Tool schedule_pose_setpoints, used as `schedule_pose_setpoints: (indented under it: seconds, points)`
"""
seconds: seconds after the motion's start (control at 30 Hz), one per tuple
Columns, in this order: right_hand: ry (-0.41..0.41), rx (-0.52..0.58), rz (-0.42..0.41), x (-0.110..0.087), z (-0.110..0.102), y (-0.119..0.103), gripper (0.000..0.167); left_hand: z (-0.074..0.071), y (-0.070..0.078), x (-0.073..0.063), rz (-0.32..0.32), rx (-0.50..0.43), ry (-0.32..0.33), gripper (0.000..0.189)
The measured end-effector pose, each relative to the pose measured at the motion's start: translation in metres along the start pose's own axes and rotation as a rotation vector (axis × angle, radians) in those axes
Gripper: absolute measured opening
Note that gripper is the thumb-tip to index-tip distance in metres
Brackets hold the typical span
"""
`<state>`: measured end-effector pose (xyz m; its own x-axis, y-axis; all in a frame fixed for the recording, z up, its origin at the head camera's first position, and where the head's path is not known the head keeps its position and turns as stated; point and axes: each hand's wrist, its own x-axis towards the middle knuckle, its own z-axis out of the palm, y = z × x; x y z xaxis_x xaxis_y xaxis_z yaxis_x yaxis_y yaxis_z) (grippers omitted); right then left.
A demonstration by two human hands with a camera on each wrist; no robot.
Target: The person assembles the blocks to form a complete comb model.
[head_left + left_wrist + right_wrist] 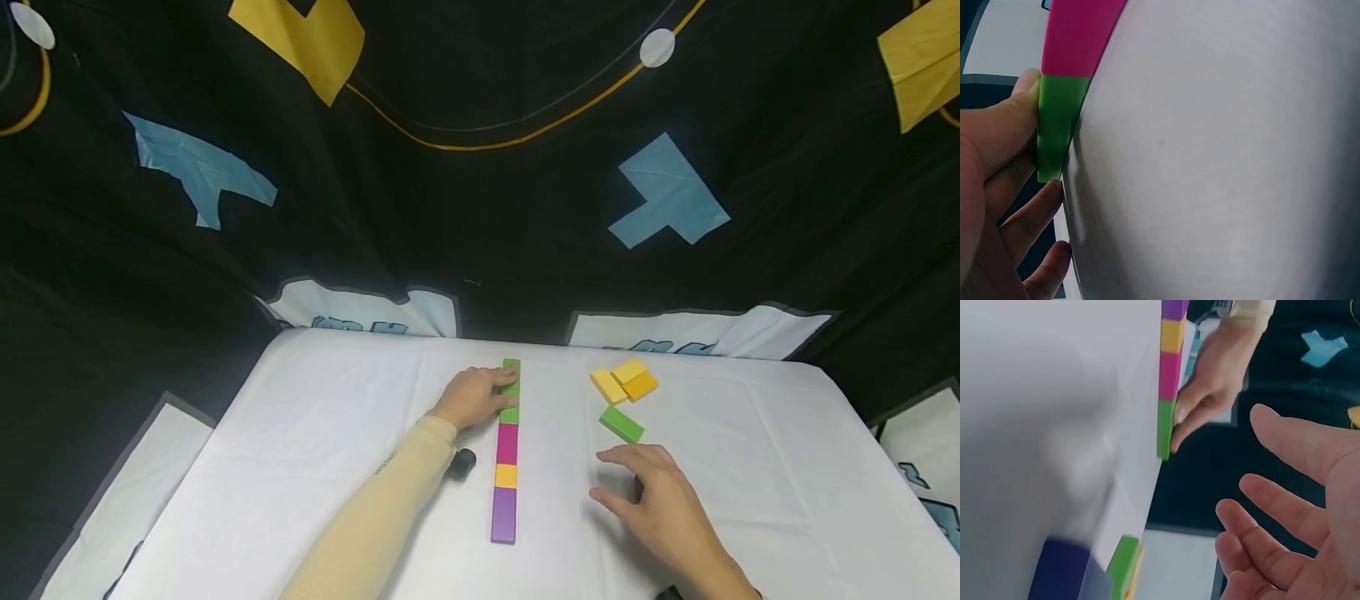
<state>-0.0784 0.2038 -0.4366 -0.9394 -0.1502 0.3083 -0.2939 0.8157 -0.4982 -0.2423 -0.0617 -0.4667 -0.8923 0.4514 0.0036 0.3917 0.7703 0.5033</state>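
A straight row on the white table has a purple block [504, 515] at the near end, then a small yellow-orange block [506, 476], a magenta block [507, 444] and a green stretch [510, 415] at the far end. My left hand [471, 395] touches that green part with thumb and fingertips from the left. In the left wrist view the thumb lies along the green side [1060, 119]. To the right of the row, my right hand [656, 500] hovers with thumb and fingers spread and nothing between them. A loose green block [622, 424] lies just beyond its fingertips.
Several yellow blocks [624, 381] lie together behind the loose green block. A dark blue block shape [1060, 569] appears low in the right wrist view. Black cloth [480, 233] hangs behind the table [337, 400]. A small black device [461, 463] sits at the left wrist.
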Motion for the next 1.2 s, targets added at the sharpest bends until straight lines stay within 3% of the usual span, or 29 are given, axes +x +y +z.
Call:
schedule_pose_setpoints:
  seconds: [0.4,0.83,1.2]
  points:
    - [-0.068,0.009,0.149,-0.008,-0.016,0.028,0.059,-0.001,-0.001,-0.001,0.013,0.005,0.005,0.052]
    - [-0.158,0.025,0.300,-0.018,-0.018,0.046,0.086,0.000,-0.001,0.000,0.002,0.007,-0.003,0.053]
    - [-0.279,0.071,0.451,-0.019,-0.017,0.053,0.094,-0.002,0.001,-0.001,0.001,0.003,-0.002,0.052]
